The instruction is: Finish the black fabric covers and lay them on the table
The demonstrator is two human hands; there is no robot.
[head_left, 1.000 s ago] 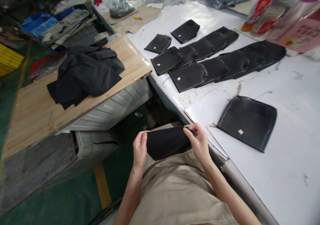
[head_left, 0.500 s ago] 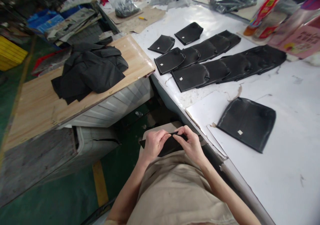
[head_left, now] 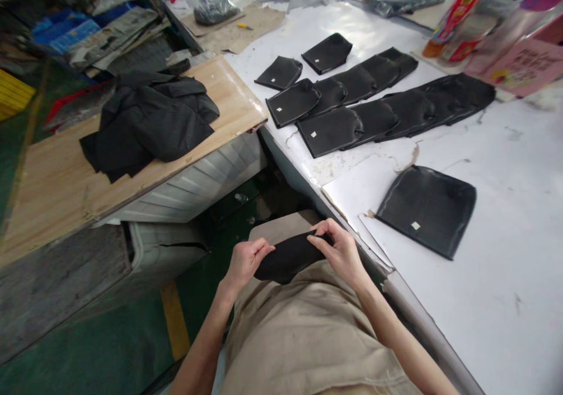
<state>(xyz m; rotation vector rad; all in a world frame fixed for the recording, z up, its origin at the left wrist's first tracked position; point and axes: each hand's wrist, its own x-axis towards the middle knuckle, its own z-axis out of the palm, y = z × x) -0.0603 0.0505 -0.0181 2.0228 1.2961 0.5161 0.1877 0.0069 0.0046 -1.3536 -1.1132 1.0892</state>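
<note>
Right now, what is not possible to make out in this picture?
All in the head view:
Cloth, right end: partly hidden by the right hand.
Yellow crate, left side: cut off by the left edge.
Pink box, writing: blurred.
White label, any marks: too small.

Cloth heap [head_left: 152, 119] on board [head_left: 53, 190], left of table [head_left: 497, 301].

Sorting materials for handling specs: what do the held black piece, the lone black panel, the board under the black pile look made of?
Held piece: fabric or thin imitation leather, can't tell; matte, bends softly.
Black panel: probably leather or imitation leather; low sheen, brighter highlights along its edges.
Board: wood or wood-look laminate; pale, smooth, streaky grain.
</note>
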